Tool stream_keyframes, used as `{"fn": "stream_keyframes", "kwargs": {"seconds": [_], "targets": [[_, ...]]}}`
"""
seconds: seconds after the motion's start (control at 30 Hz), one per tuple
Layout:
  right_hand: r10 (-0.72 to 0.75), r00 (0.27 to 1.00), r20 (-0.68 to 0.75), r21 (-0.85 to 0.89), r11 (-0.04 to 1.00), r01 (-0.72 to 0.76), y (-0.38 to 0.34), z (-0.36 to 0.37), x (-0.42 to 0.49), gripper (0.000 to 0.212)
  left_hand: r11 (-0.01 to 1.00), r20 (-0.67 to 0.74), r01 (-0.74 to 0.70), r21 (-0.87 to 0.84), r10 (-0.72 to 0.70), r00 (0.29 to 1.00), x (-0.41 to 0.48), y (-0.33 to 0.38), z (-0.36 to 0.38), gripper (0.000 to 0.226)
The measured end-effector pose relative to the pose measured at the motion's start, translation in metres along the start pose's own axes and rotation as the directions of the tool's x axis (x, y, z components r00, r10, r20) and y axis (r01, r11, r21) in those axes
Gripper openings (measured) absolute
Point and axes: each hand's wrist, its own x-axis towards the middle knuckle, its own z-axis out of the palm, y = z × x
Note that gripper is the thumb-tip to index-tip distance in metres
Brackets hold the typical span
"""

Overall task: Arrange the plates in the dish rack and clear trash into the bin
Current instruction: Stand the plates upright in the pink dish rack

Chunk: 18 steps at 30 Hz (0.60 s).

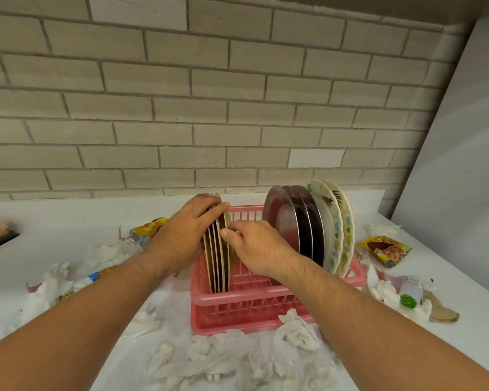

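Crumpled tissues (294,331) litter the lower frame before the pink rack (237,309) at center, where the left hand (181,238) and right hand (261,249) pinch upright brown plates (216,261), steel and floral plates (308,227) behind at right.

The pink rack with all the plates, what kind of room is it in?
Probably a kitchen. The pink dish rack stands on a white counter against a tiled wall, with plates set upright in it. Crumpled tissues and a snack wrapper litter the counter.
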Motion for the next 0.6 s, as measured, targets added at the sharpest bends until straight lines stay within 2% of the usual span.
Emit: {"fn": "stream_keyframes", "kwargs": {"seconds": [0.17,0.33,0.6], "targets": [[0.042,0.998,-0.050,-0.041,0.998,-0.044,-0.004,-0.003,0.002,0.027,1.000,0.012,0.011,-0.015,-0.011,1.000,0.001,0.000,0.000,0.072],[0.181,0.979,-0.097,-0.138,0.971,-0.194,0.001,0.000,0.007,0.023,0.984,-0.036,0.113,-0.140,-0.119,0.992,-0.003,0.006,-0.001,0.068],[0.173,0.961,-0.216,-0.291,0.928,-0.233,-0.009,-0.058,0.020,0.012,0.986,-0.030,0.111,-0.126,-0.116,0.993,-0.006,0.002,0.001,0.065]]}}
